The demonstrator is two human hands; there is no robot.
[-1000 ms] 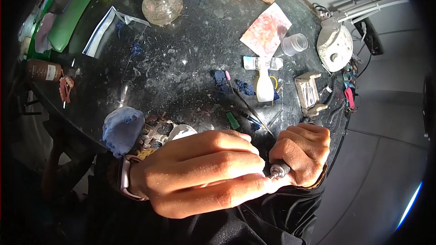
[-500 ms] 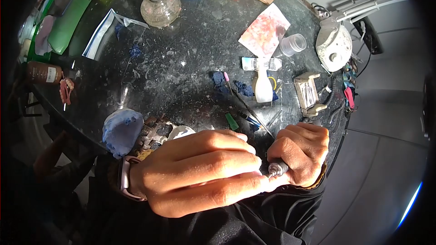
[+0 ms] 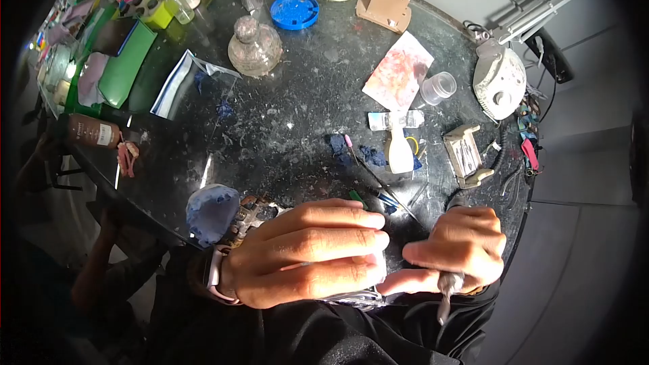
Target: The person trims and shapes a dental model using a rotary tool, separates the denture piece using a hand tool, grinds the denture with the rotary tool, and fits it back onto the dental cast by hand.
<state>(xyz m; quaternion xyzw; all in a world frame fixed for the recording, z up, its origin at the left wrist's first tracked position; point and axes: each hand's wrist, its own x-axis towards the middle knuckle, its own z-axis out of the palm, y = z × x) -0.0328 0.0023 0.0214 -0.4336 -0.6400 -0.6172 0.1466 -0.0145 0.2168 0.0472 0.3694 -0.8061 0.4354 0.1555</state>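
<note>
My left hand (image 3: 311, 257), with a watch band (image 3: 215, 276) at its wrist, is curled palm-down over something pale. The back of the hand and the fingers hide most of that thing. My right hand (image 3: 463, 247) is wrapped round a rotary handpiece (image 3: 449, 292), whose metal nose and bit point down toward my lap. The right thumb reaches toward the left fingertips and is close to the pale thing; I cannot tell whether it touches. Behind my left wrist stand a bluish plaster mass (image 3: 212, 213) and a metal articulator (image 3: 253, 217), partly covered by the hand.
Slim tools (image 3: 378, 186) and blue scraps (image 3: 372, 155) lie ahead of my hands. Farther off are a white-handled brush-like tool (image 3: 399, 154), a stained paper (image 3: 399, 71), a plastic cup (image 3: 439, 88), a glass burner (image 3: 255, 51) and a blue dish (image 3: 295, 11). A white domed device (image 3: 499, 81) sits right.
The handpiece has swung from the left fingertips to point downward, and my right thumb has stretched out. The view has shifted, so the table's things sit lower and farther right.
</note>
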